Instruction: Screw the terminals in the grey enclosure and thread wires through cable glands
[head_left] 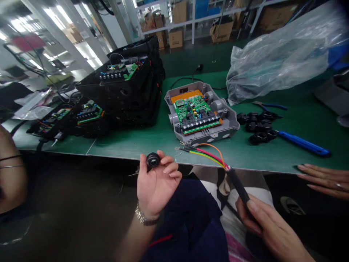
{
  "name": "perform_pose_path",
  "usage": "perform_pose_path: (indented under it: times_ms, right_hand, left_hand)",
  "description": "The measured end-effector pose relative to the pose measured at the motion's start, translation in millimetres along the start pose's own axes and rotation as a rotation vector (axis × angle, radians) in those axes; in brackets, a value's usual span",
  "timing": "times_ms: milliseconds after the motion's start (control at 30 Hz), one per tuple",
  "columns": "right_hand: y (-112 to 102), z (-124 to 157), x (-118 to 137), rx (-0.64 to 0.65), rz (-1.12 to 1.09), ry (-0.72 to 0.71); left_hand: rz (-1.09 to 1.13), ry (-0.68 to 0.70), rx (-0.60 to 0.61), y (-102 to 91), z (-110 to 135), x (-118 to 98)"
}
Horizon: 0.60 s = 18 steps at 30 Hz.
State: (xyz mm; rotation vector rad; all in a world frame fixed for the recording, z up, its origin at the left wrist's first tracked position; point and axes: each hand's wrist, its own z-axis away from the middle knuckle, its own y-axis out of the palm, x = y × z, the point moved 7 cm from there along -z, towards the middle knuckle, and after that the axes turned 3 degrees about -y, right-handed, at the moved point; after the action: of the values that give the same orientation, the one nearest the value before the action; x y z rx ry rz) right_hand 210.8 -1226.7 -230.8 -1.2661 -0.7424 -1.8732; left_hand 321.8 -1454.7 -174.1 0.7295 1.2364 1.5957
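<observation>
My left hand (156, 183) is raised palm-up in front of the table edge, its fingertips pinching a small black ring-shaped gland nut (153, 160). Lower right, my right hand (268, 225) grips a black cable (237, 183) whose stripped end fans into red, yellow-green and orange wires (207, 152) resting over the table edge. Just beyond the wires sits an open grey enclosure (222, 122) with a green circuit board (195, 113) inside.
A pile of black gland nuts (257, 125) and blue-handled pliers (302, 142) lie on the green mat (294, 153) at right. A clear plastic bag (283, 54) sits behind. Stacked black enclosures (128, 87) stand at left. Another person's hand (325, 180) rests at far right, an arm (11, 171) at far left.
</observation>
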Motion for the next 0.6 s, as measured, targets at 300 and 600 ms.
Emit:
perform_pose_path:
  times_ms: [300, 600]
  right_hand:
    - [-7, -7, -12, 0.050, -0.045, 0.003]
    - [-48, 15, -13, -0.204, -0.366, -0.144]
  left_hand:
    - [-0.036, -0.066, -0.007, 6.8, -13, 23]
    - [-0.724, -0.028, -0.169, -5.6, -49, 57]
